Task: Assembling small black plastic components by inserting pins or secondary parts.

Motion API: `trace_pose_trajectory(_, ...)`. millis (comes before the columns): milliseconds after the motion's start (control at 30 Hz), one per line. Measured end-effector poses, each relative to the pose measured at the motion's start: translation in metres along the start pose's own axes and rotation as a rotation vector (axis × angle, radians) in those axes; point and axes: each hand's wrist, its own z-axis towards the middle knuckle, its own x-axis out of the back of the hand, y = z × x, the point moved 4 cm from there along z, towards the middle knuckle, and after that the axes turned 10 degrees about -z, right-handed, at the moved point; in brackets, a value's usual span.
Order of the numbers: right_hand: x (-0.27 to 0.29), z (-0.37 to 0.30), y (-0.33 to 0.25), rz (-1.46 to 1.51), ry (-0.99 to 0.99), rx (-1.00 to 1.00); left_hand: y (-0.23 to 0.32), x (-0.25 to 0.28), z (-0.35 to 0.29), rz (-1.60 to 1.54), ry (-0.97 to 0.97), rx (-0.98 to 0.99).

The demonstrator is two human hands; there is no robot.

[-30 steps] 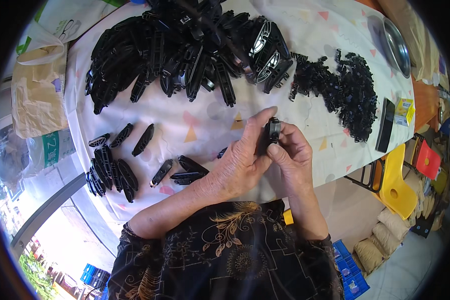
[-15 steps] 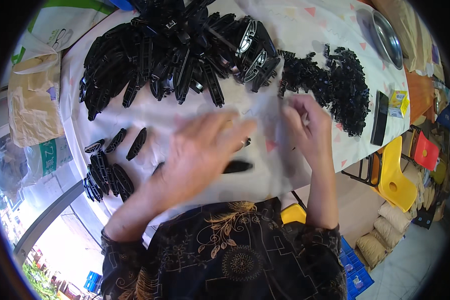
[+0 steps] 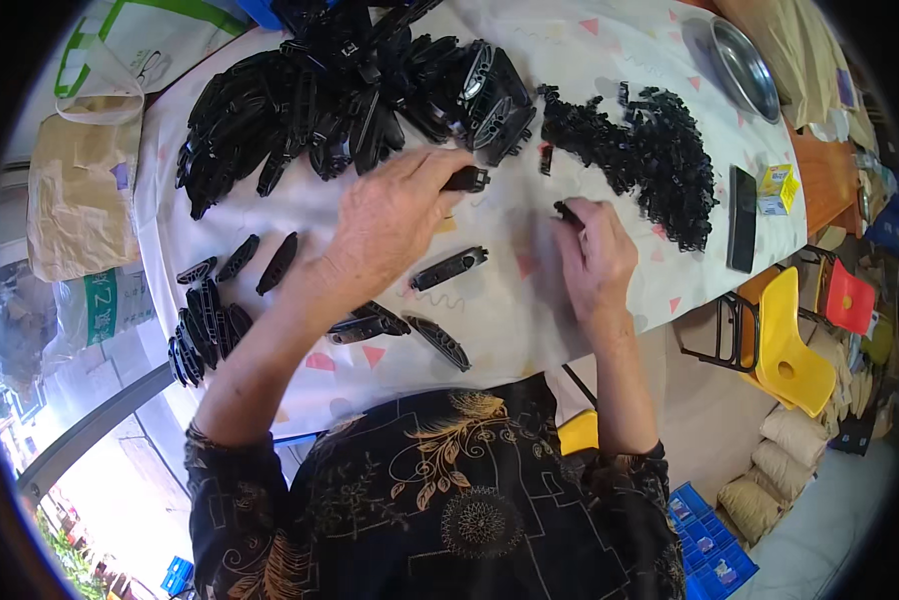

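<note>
My left hand (image 3: 395, 215) is closed on a long black plastic part (image 3: 467, 179), its end sticking out past my fingertips, just below a big heap of similar parts (image 3: 315, 110). Between thumb and fingers, my right hand (image 3: 600, 262) pinches a small black clip-like piece (image 3: 568, 212). A heap of such tiny black pieces (image 3: 670, 165) lies beyond it. Under and beside my left wrist rest several loose long parts: one black part (image 3: 450, 268) lies between my hands, another slanted part (image 3: 438, 343) nearer to me.
A cluster of long black parts (image 3: 205, 320) lies at the table's left. Rightward are a dark phone-like slab (image 3: 741, 218), a small yellow box (image 3: 778, 190) and a metal bowl (image 3: 745, 70). A yellow chair (image 3: 790, 340) stands off the right edge; a paper bag (image 3: 85, 200) sits at left.
My left hand has moved away from me towards the big heap, uncovering loose parts on the cloth; a long part now shows in it. My right hand has shifted slightly nearer to me.
</note>
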Motion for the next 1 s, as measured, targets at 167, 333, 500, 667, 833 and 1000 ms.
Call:
trace_pose_trajectory(167, 0.023, -0.031, -0.016, 0.107, 0.085, 0.005, 0.02, -0.04, -0.026, -1.11, -0.073, 0.568)
trace_pose_trajectory(333, 0.039, -0.046, -0.03, 0.121, 0.157, 0.077, 0.045, -0.064, -0.042, -1.351, -0.145, 0.65)
trace_pose_trajectory(500, 0.049, -0.057, -0.036, 0.154, 0.202, 0.062, 0.059, -0.068, -0.043, -1.433, -0.136, 0.67)
trace_pose_trajectory(667, 0.049, -0.066, -0.039, 0.147, 0.212, 0.043, 0.061, -0.073, -0.048, -1.41, -0.153, 0.661)
trace_pose_trajectory(833, 0.048, -0.066, -0.043, 0.142, 0.275, 0.066, 0.065, -0.075, -0.048, -1.473, -0.124, 0.678)
trace_pose_trajectory(1000, 0.049, -0.061, -0.051, 0.222, 0.262, -0.018, 0.059, -0.078, -0.052, -1.457, -0.136, 0.667)
